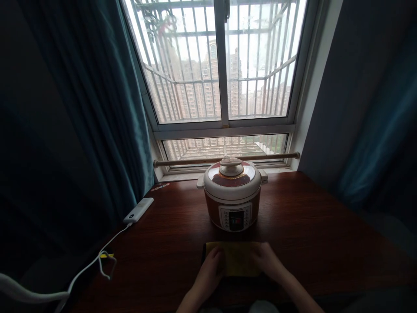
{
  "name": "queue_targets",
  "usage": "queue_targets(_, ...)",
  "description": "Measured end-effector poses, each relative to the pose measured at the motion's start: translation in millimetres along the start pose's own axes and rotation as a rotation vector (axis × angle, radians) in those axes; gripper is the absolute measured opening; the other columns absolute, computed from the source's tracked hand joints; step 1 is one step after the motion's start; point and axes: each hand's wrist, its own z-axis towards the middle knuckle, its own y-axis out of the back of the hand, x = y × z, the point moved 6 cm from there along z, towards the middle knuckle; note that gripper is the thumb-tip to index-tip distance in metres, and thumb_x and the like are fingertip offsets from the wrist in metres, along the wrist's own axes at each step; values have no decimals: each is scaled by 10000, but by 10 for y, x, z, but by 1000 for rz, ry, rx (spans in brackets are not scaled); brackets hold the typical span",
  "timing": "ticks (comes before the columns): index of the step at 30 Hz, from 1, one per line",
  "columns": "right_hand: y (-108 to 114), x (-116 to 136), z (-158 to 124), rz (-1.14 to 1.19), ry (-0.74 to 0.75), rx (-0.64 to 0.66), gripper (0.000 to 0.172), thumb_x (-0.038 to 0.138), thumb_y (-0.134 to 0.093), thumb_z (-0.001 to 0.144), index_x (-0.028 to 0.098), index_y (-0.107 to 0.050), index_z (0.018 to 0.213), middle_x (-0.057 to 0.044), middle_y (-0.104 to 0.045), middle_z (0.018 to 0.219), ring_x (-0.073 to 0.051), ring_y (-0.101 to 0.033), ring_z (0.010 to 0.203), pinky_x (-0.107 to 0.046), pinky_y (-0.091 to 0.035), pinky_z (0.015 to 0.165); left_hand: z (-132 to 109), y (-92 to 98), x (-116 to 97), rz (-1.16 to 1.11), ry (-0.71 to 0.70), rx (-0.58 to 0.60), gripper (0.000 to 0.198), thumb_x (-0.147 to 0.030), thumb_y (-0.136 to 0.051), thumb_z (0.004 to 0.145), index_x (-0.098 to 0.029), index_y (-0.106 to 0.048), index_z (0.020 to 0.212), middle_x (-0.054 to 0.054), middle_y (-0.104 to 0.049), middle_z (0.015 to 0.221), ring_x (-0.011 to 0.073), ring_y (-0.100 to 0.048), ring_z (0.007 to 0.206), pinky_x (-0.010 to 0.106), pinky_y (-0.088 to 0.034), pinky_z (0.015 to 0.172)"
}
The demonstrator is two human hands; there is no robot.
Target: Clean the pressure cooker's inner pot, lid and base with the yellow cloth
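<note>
Head view | left hand [211, 264], right hand [267, 261] on yellow cloth [237, 258], hands' grip unclear | cooker [232, 195] panel writing illegible

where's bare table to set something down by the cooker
Widest bare patch: table right of the cooker, out to the edge. A smaller one lies between cooker and power bank. Crowded: the front strip, where left hand and right hand rest on the yellow cloth, and the cable front left.

Matt yellow cloth [239, 258] on glossy dark wood table [312, 217].
</note>
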Motion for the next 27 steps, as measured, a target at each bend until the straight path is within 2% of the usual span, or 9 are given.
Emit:
queue_targets(2,524,23,240,88,-83,-325,300,343,-440,801,153,-667,851,-90,-690,843,-229,-638,787,-309,-483,695,37,2,17,-6,8,5,490,-59,-550,599,-188,-583,1070,99,-489,1281,247,-435,1209,360,-345,1030)
queue_targets(3,820,48,346,95,-110,-531,300,341,-435,808,151,-644,907,-91,-684,872,-214,-636,793,-293,-484,697,51,4,29,-20,14,5,488,-52,-560,577,-184,-590,1046,105,-501,1263,256,-443,1198,367,-348,1023)
queue_targets(4,1077,93,460,73,-115,-678,291,315,-436,809,145,-622,954,-96,-677,907,-200,-633,819,-277,-482,717,62,7,43,-41,20,2,484,-48,-569,562,-186,-595,1025,106,-508,1252,263,-446,1191,374,-349,1019)
queue_targets(5,1291,151,590,33,-105,-771,286,289,-444,806,139,-603,990,-103,-665,955,-187,-626,855,-262,-477,744,67,10,57,-65,26,-3,477,-46,-578,553,-192,-598,1006,103,-511,1249,269,-445,1191,379,-346,1019)
queue_targets(8,1683,294,1015,-43,-76,-841,320,279,-470,805,125,-570,1067,-132,-609,1107,-197,-569,1014,-283,-421,883,65,8,100,-122,48,-12,475,-65,-601,557,-217,-599,1007,90,-493,1276,275,-420,1213,391,-321,1033)
queue_targets(10,1786,353,1243,-84,-64,-850,351,292,-491,801,108,-557,1092,-157,-561,1187,-221,-500,1120,-315,-369,951,60,-5,132,-127,69,-8,474,-72,-605,559,-214,-600,1011,94,-479,1290,275,-405,1227,390,-303,1043)
queue_targets(13,1800,396,1450,-129,-34,-837,369,282,-498,803,103,-532,1124,-158,-507,1263,-216,-417,1210,-316,-337,981,62,-38,189,-125,95,15,484,-76,-608,558,-207,-597,1024,96,-463,1307,275,-389,1238,382,-288,1050)
queue_targets(20,1765,423,1557,-189,24,-723,337,206,-450,839,132,-501,1164,-130,-573,1171,-215,-526,1087,-288,-388,901,102,-69,274,-99,71,19,525,-60,-608,528,-211,-593,1031,91,-468,1303,285,-390,1232,388,-289,1037)
queue_targets(27,1752,517,1572,-187,-16,-684,261,136,-409,850,122,-521,1085,-158,-552,1156,-221,-544,1045,-274,-408,844,78,-3,148,-153,77,33,498,-63,-599,547,-216,-597,1022,78,-487,1283,267,-401,1225,371,-295,1043)
